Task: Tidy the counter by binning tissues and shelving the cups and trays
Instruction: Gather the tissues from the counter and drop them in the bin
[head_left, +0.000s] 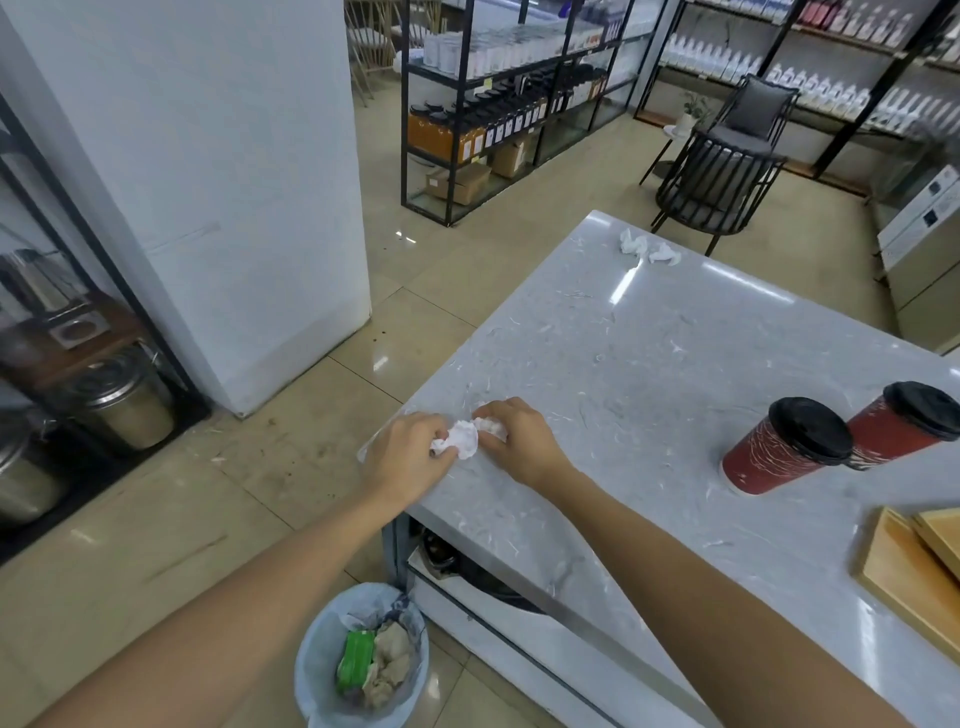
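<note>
On your far left, steel pots (122, 400) sit on the floor behind a dark frame, beside a white pillar (208, 182). Down by your feet stands the bin (311, 670), lined with a pale bag and holding a green packet and brownish scraps; it sits on the floor just off the near corner of the table (649, 364). Your left hand (405, 457) is at that corner, its fingers (439, 434) curled round a crumpled white tissue (462, 439). Your right hand (519, 441) is just beside it, fingers bent over a second tissue wad (491, 426) that touches the first; both wads lie on the table near its edge. Two more crumpled tissues (647, 248) lie well apart, at the far corner of the table, in front of a dark chair (719, 176). To the right, two red cups (779, 449) with black lids stand touching each other. At the right edge, wooden trays (904, 577) rest on the table, one overlapping the other.
</note>
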